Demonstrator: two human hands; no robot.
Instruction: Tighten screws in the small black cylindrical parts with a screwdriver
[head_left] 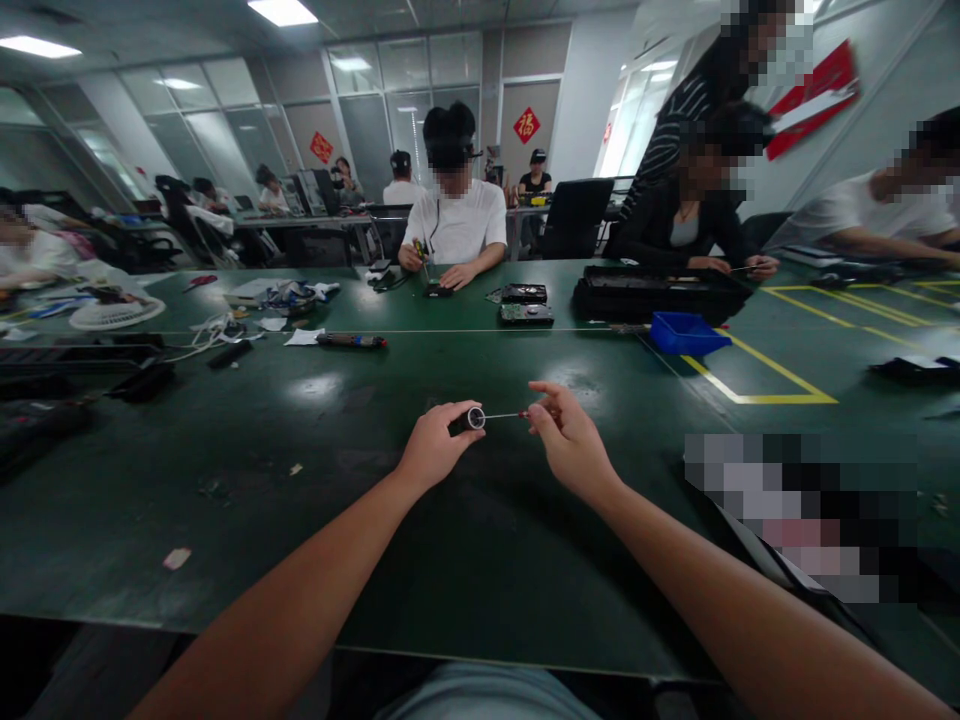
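Note:
My left hand [435,445] is closed round a small dark cylindrical part [472,418] with a round pale end face, held just above the green table [360,500]. My right hand [566,430] pinches a thin screwdriver [506,415] by its red handle. The metal tip points left and reaches the end face of the part. Both hands hover over the middle of the table, close together.
A blue tray [686,333] and a long black case [660,293] lie at the right rear. Opened hard drives [525,303] and a red-and-black tool [351,341] sit further back. Cables and a white fan guard [116,313] clutter the left. Several people sit across the table.

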